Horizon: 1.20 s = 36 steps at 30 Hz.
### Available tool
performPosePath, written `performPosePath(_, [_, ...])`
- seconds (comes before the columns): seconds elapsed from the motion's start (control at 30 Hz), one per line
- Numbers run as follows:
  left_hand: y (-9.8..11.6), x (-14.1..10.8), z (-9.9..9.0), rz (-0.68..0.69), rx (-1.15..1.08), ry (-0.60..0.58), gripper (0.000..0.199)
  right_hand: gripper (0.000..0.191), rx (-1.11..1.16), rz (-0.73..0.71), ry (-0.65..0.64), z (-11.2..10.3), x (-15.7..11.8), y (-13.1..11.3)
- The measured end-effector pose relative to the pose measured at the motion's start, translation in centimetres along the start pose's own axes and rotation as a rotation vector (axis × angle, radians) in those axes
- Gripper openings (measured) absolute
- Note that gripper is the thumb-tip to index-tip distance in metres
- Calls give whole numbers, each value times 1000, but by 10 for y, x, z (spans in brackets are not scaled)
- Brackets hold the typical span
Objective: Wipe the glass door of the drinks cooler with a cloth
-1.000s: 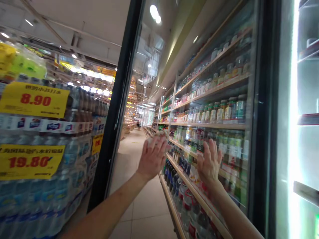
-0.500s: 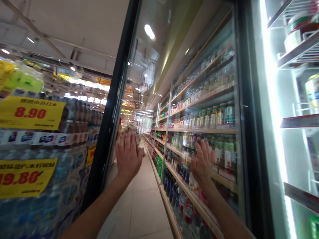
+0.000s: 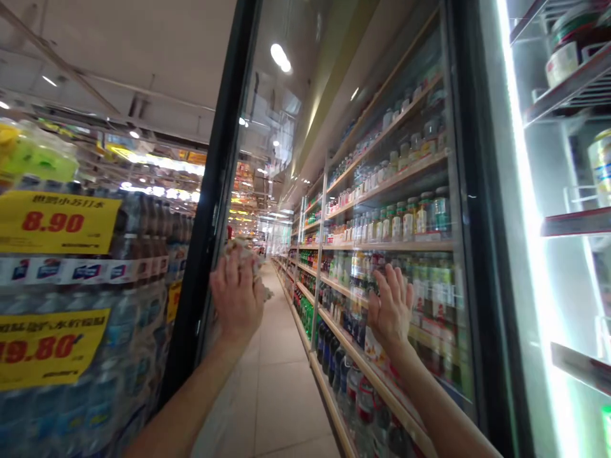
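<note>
A tall glass door [image 3: 291, 146] with a black frame stands in front of me. My left hand [image 3: 237, 296] presses a crumpled pale cloth [image 3: 245, 248] to the glass near its left frame edge; the palm covers most of the cloth. Further right, my right hand [image 3: 391, 305] is raised at the pane with its fingers stretched out and holds nothing. Whether its fingertips touch the glass, I cannot tell. Through the pane, or mirrored in it, show shelves of bottles [image 3: 396, 222].
To the left are stacked packs of bottled drinks [image 3: 100, 356] with yellow price signs [image 3: 60, 222]. At the right is a lit cooler interior with wire shelves [image 3: 577, 89] holding jars and a can [image 3: 600, 162]. A tiled aisle floor [image 3: 277, 381] runs ahead.
My left hand has slid slightly left with the cloth, closer to the door's left frame. My right hand stays in nearly the same place. The view has shifted slightly.
</note>
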State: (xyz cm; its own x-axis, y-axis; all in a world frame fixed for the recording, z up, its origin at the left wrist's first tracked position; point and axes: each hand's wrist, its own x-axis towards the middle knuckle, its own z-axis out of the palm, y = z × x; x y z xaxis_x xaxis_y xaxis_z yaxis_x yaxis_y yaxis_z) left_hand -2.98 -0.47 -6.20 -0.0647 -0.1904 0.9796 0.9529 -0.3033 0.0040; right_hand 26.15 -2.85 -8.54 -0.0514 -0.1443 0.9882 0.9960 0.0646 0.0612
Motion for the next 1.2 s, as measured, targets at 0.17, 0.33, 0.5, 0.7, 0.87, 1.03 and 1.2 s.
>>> performPosePath(0.17, [54, -36, -2, 399, -153, -190, 49, 41, 1, 8, 10, -1, 0, 0])
performPosePath(0.33, [38, -12, 3, 310, -130, -162, 47, 41, 3, 1, 0, 0, -1, 2])
performPosePath(0.5, [38, -1, 3, 217, -73, -120, 47, 40, -8, 14, -4, -1, 0, 1])
performPosePath(0.7, [79, -30, 1, 804, -183, -279, 44, 42, 20, -11, 22, 0, -1, 4])
performPosePath(0.87, [38, 24, 7, 233, -63, -169, 41, 43, 16, 12, 3, 0, -2, 5])
performPosePath(1.03, [54, 0, 7, 514, -135, -248, 43, 43, -11, 11, -18, 0, -1, 6])
performPosePath(1.2, [43, 6, 7, 488, -160, -233, 43, 45, -23, 5, -38, 0, -1, 5])
